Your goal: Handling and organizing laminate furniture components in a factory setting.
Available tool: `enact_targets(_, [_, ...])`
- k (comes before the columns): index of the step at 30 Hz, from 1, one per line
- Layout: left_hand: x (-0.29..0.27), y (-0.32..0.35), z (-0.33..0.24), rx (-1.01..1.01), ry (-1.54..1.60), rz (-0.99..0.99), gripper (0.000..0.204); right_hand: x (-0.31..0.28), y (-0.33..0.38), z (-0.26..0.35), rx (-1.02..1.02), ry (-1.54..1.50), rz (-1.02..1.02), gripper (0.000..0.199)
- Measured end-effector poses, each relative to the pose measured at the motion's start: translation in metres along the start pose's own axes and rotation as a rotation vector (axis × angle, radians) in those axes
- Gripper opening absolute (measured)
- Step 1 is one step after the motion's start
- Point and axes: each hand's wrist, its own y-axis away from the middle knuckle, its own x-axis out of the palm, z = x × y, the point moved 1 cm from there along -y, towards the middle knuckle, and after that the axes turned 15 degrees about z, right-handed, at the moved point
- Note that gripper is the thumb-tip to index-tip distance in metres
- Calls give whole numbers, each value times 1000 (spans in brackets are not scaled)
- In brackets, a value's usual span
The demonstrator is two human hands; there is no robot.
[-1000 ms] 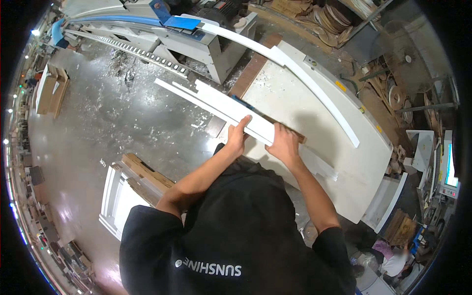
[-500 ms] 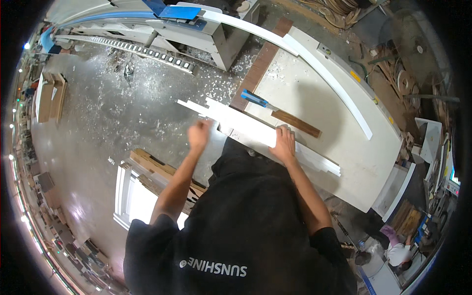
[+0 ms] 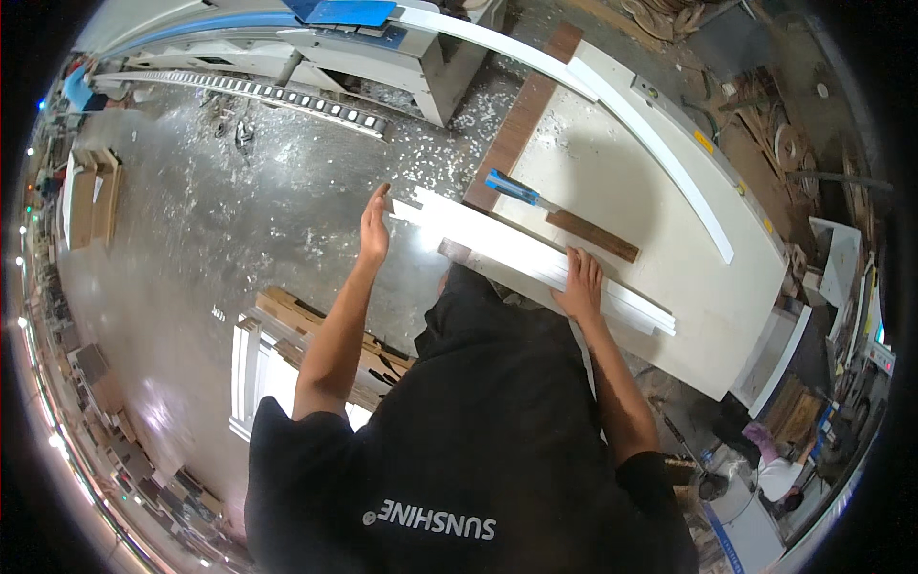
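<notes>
A bundle of long white strips lies slantwise along the near edge of the pale worktable, its left end jutting past the table. My left hand is upright with fingers stretched, its palm facing the uneven strip ends and at or very near them. My right hand rests over the bundle further right, fingers curled across its far side and thumb hidden. Just beyond the strips are a blue-handled tool and a short brown wooden piece.
A long white curved-looking strip runs along the table's far side, beside a level-like bar. A machine stands at the upper left. Cartons and white panels sit by my left arm. White scraps litter the floor. Another person is at lower right.
My left hand has risen from beside the bundle to its left end and straightened. The strip that stuck out furthest there now juts out less. My right hand stays on the bundle.
</notes>
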Motion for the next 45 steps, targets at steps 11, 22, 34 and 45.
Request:
enact_targets(11, [60,23,-13,28,5,169,60,2,15,-25,-13,-29,-56,101])
enact_targets(22, [27,3,24,96,-4,165,58,15,-5,-3,-12,-63,-108,91])
enact_targets(34, [20,-24,22,18,-103,163,46,11,0,-3,77,-154,-73,84])
enact_targets(45, [289,-194,-162,731,-921,511,66,-14,67,28,280,-177,-409,98])
